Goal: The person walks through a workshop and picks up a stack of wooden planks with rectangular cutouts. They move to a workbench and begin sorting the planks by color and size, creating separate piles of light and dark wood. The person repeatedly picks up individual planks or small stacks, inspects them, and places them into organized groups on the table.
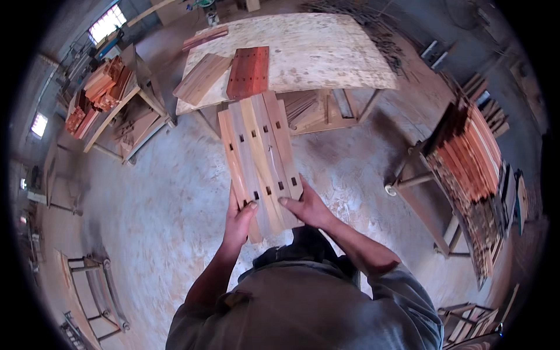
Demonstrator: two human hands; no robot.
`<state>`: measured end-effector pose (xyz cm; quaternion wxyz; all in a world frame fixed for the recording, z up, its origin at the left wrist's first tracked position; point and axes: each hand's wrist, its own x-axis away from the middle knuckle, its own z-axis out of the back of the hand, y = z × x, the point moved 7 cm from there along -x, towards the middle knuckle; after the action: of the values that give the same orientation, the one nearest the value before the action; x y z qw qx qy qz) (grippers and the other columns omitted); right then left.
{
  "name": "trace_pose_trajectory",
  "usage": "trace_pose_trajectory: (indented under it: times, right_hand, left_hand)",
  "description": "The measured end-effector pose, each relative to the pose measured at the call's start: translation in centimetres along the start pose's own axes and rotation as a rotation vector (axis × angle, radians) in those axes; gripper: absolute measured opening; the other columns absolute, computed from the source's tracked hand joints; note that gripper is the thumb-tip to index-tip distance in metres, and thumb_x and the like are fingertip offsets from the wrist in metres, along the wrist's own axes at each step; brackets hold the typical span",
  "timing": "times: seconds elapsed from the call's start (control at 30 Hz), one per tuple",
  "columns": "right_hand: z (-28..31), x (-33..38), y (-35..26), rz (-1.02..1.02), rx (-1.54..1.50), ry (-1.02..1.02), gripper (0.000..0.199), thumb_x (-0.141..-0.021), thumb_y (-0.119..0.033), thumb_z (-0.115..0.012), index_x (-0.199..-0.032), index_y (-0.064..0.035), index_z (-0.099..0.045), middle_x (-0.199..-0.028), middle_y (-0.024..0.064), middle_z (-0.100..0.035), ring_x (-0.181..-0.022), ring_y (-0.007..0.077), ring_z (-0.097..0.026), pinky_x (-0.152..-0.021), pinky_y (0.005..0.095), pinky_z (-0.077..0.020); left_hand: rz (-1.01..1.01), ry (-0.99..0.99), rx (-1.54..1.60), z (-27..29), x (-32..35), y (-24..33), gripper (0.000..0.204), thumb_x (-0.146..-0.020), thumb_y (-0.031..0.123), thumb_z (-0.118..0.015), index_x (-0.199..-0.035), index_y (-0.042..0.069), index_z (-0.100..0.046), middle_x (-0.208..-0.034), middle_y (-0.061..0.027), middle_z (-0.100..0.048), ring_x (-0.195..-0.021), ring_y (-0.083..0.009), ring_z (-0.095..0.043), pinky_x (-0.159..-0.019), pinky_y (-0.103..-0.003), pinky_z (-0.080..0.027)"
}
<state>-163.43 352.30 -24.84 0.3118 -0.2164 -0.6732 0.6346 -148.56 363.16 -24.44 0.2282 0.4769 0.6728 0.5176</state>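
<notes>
Between my two hands is a bundle of mortised wooden slats [252, 149], light and reddish-brown, laid side by side with uneven ends. Small dark rectangular slots run across them in two rows. My left hand [238, 220] grips the near left edge, its thumb on top. On the near right edge, my right hand [307, 205] holds on in the same way, thumb across the face and fingers hidden beneath. The bundle's far end reaches toward the worktable [326, 46], just short of or overlapping its front edge in view.
Red slotted slats [249, 71] and pale brown slats [202, 77] lie on the worktable's left part. A cart [116, 116] with stacked reddish pieces stands at left. Another cart [423, 201] at right carries long reddish strips [466, 157]. A low wheeled frame [96, 291] sits lower left.
</notes>
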Motion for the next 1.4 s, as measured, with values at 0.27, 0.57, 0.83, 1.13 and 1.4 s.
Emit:
trace_pose_trajectory:
  times: [0.27, 0.57, 0.83, 1.13, 1.4]
  right_hand:
    - [6.5, -20.8, -3.3, -0.041, 0.005, -0.200, 0.076, -0.082, -0.027, -0.069, -0.135, 0.0098, -0.030, -0.122, 0.0215, -0.056, -0.114, 0.0231, -0.055, -0.097, 0.0336, -0.0438]
    - [9.8, -39.5, -2.5, -0.097, 0.266, -0.396, 0.070, -0.084, -0.024, -0.068, -0.140, 0.0024, -0.034, -0.130, 0.0163, -0.054, -0.120, 0.0235, -0.050, -0.104, 0.0357, -0.0380]
    - [10.7, -51.2, -0.4, -0.144, 0.272, -0.661, 0.071, -0.083, -0.026, -0.069, -0.140, 0.0000, -0.036, -0.125, 0.0169, -0.057, -0.115, 0.0242, -0.055, -0.101, 0.0353, -0.0410]
    - [13.5, -57.6, 1.3, -0.142, 0.417, -0.778, 0.068, -0.088, -0.032, -0.062, -0.142, -0.0004, -0.033, -0.130, 0.0188, -0.053, -0.120, 0.0275, -0.052, -0.101, 0.0390, -0.0411]
    - [15.5, -60.3, 2.9, 0.248, 0.779, -0.735, 0.052, -0.089, -0.036, -0.059, -0.123, 0.0027, -0.051, -0.115, 0.0297, -0.057, -0.106, 0.0423, -0.057, -0.093, 0.0448, -0.0451]
  left_hand:
    - [-0.082, 0.119, 0.179, -1.2, -17.8, 0.8, 0.071, -0.091, 0.001, -0.049, -0.152, 0.009, -0.014, -0.137, -0.0115, -0.045, -0.120, -0.0193, -0.049, -0.098, -0.034, -0.042]
    - [-0.121, 0.275, 0.291, 0.4, -33.6, 0.0, 0.069, -0.091, 0.007, -0.051, -0.150, 0.010, -0.018, -0.135, -0.0110, -0.045, -0.118, -0.0209, -0.049, -0.098, -0.034, -0.042]
    - [-0.154, 0.459, 0.352, 0.0, -41.8, 0.1, 0.067, -0.091, 0.008, -0.051, -0.149, 0.010, -0.018, -0.133, -0.0120, -0.046, -0.119, -0.0207, -0.047, -0.101, -0.035, -0.039]
    - [-0.197, 0.721, 0.395, -3.5, -46.0, -0.8, 0.068, -0.093, 0.005, -0.049, -0.150, 0.010, -0.013, -0.134, -0.0120, -0.044, -0.121, -0.0207, -0.046, -0.104, -0.035, -0.037]
    - [0.039, 0.842, -0.475, -2.9, -46.2, -1.4, 0.065, -0.095, 0.033, -0.055, -0.148, 0.012, -0.024, -0.121, -0.0195, -0.056, -0.106, -0.0332, -0.058, -0.091, -0.042, -0.047]
